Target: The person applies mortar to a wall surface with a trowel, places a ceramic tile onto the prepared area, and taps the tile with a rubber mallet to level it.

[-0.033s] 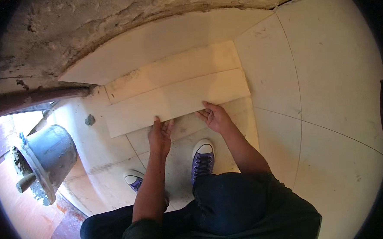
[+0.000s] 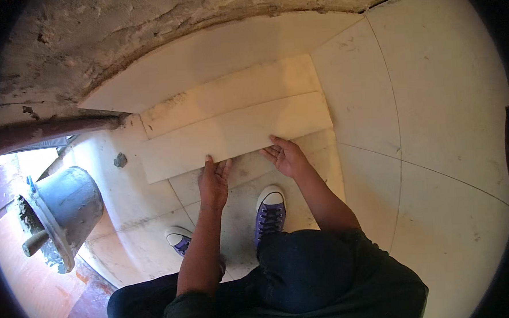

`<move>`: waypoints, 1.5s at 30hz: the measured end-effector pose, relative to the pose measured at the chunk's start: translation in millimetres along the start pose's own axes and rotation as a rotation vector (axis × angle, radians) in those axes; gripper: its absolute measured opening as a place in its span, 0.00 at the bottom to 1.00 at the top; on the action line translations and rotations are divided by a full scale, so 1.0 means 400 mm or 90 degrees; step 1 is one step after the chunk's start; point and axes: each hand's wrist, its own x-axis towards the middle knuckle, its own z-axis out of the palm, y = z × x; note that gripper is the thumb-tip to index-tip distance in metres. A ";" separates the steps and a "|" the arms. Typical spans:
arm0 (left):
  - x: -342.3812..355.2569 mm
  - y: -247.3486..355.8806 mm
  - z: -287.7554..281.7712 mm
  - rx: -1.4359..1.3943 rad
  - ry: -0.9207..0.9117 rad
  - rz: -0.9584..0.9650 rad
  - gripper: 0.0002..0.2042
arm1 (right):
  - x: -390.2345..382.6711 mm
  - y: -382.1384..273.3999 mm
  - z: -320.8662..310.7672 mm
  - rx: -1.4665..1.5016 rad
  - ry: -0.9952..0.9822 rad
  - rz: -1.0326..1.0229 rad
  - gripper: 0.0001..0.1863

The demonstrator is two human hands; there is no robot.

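**Fingers of both hands rest on the near edge of a loose cream tile**

Fingers (image 2: 217,166) of the left hand (image 2: 212,184) lie stretched out and flat, palm down, their tips on the near long edge of a loose cream tile (image 2: 236,134); they press on it rather than close around it. The right hand (image 2: 286,156) sits just to the right along the same edge, palm turned partly upward, its fingers (image 2: 274,142) loosely curled with the tips at or under the tile's rim. Whether they actually hook beneath it cannot be told from this view.

That tile is a long rectangle lying on the floor (image 2: 436,120), running from lower left to upper right. Just behind it, touching along the long side, lies a second cream tile (image 2: 228,94) of similar shape, and beyond that a paler strip of tiling meets the rough grey wall (image 2: 144,32).

Below the hands, two purple sneakers with white toe caps stand on the floor: the right shoe (image 2: 270,210) between the forearms, the left shoe (image 2: 179,239) partly hidden by the left arm. Dark trousers fill the lower edge.

At the left, well apart from the tiles, a dark metal bucket (image 2: 67,209) smeared with mortar lies tilted on its side, near a reddish-brown floor area. A dark pipe (image 2: 40,133) runs along the base of the wall above it.
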 end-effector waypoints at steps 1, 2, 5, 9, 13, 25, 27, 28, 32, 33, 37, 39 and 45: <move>-0.010 -0.008 -0.011 -0.015 0.061 0.005 0.19 | -0.003 0.009 -0.001 0.015 0.009 -0.003 0.11; -0.008 -0.012 -0.019 -0.005 0.038 0.019 0.19 | -0.006 0.017 -0.003 0.026 0.033 -0.015 0.12; -0.004 -0.010 -0.049 0.061 0.046 0.008 0.20 | -0.011 0.020 -0.005 -0.048 0.047 -0.034 0.17; 0.009 0.017 -0.073 0.185 0.094 -0.048 0.23 | -0.020 -0.006 -0.010 -0.193 0.060 0.020 0.23; 0.007 0.018 -0.072 0.165 0.121 -0.063 0.24 | -0.016 -0.014 -0.015 -0.238 0.073 0.045 0.26; 0.041 0.007 -0.119 0.322 0.018 0.013 0.22 | 0.003 0.001 -0.045 -0.179 0.105 0.059 0.18; 0.041 0.006 -0.113 0.269 0.080 -0.029 0.22 | 0.001 0.007 -0.048 -0.182 0.117 0.057 0.18; 0.039 0.008 -0.108 0.191 0.131 -0.072 0.22 | -0.001 0.010 -0.048 -0.183 0.119 0.053 0.19; 0.023 0.021 -0.091 0.250 0.139 -0.090 0.23 | -0.006 0.009 -0.041 -0.262 0.138 0.040 0.22; 0.021 0.022 -0.086 0.256 0.132 -0.091 0.23 | -0.007 0.007 -0.037 -0.274 0.128 0.034 0.22; 0.016 0.024 -0.081 0.260 0.131 -0.085 0.22 | -0.009 -0.008 -0.021 -0.336 0.127 0.032 0.22; 0.012 0.027 -0.081 0.277 0.116 -0.076 0.21 | -0.012 -0.022 -0.006 -0.376 0.122 0.047 0.22; 0.026 0.173 -0.022 0.374 0.080 0.088 0.17 | -0.055 -0.203 0.140 -0.360 0.048 -0.173 0.24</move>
